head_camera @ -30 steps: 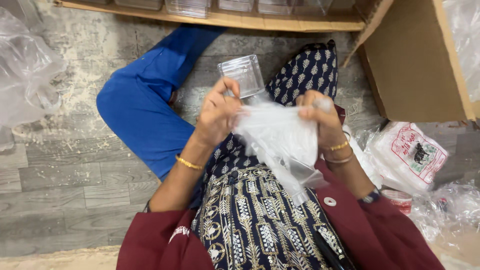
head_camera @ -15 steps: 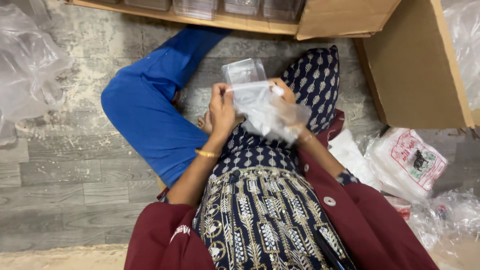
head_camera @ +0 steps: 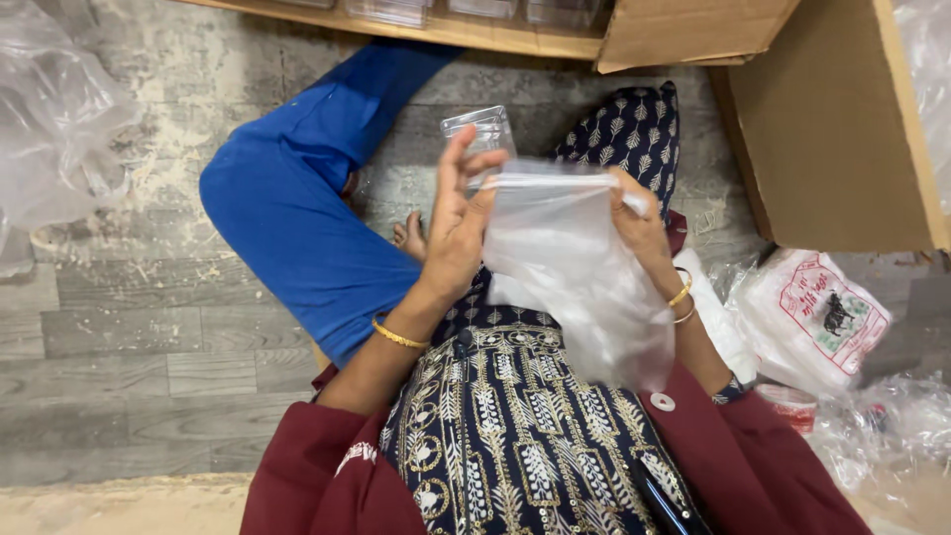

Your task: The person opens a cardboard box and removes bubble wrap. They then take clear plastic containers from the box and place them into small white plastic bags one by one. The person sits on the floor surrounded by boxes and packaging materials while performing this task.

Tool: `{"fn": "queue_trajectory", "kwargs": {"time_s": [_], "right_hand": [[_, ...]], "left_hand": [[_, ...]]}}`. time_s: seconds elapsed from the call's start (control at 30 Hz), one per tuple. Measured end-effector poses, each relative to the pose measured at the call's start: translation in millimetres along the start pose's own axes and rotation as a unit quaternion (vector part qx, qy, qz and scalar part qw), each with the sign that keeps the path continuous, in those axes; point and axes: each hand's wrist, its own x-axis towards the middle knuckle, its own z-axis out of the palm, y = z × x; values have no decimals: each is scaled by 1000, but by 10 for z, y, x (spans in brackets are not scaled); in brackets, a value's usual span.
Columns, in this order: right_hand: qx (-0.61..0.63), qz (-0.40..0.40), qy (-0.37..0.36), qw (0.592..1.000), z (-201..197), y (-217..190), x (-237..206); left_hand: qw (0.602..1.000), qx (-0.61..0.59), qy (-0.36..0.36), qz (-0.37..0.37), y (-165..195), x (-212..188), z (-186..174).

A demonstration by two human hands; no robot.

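While the clear plastic bag [head_camera: 575,267] is held up over the lap, its top edge is pinched between the left hand [head_camera: 458,226] and the right hand [head_camera: 639,220], both closed on the film. A small clear plastic box [head_camera: 478,131] is seen just behind the left fingers, above the floor [head_camera: 119,327]. For a clean opening, the rim is best kept taut and level. Compared with half a second earlier, the bag is spread wider and hangs lower.

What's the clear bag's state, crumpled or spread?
Spread. The clear plastic bag hangs flat, its top edge stretched taut between left hand and right hand. Contents: cannot tell.
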Motion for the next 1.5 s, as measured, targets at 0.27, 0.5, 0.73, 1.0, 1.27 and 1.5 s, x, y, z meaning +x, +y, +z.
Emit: {"fn": "queue_trajectory", "kwargs": {"time_s": [0.27,0.5,0.73,1.0,1.27,1.5], "right_hand": [[-222,-34,57,973,147,23,211],[153,64,147,975,-199,-348,267],[225,10,211,951,-140,117,212],[-92,-115,211,966,225,-151,193],[34,-148,179,972,487,-267,257],[32,-155,198,967,471,-228,167]], "left_hand": [[920,194,-285,-185,-137,-138,-157],[846,413,301,155,1069,-177,-1950],[693,354,603,173,833,-953,-4324],[612,483,562,275,967,-366,-2322],[898,424,-30,111,374,83,350],[921,354,-65,150,324,126,393]]}}
